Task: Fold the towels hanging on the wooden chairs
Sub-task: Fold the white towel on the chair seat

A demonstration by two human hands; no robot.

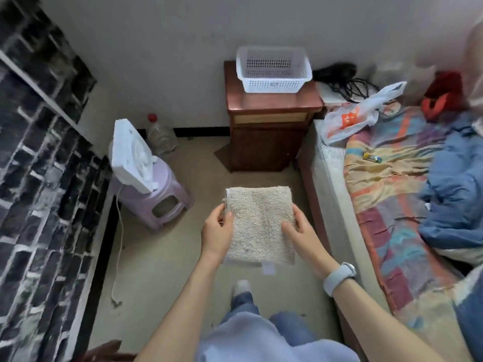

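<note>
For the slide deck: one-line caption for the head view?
Both hands, left hand and right hand, hold a folded beige towel before a white basket.

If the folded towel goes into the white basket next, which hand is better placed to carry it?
Probably the right hand: it grips the towel on the side nearer the basket, which sits ahead and slightly right. The left hand holds the far edge.

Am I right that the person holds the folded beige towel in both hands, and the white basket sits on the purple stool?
Not quite. The head view shows the white basket on the wooden nightstand, not on the purple stool, which carries a white fan. The rest holds: the left hand and right hand hold the folded beige towel.
</note>
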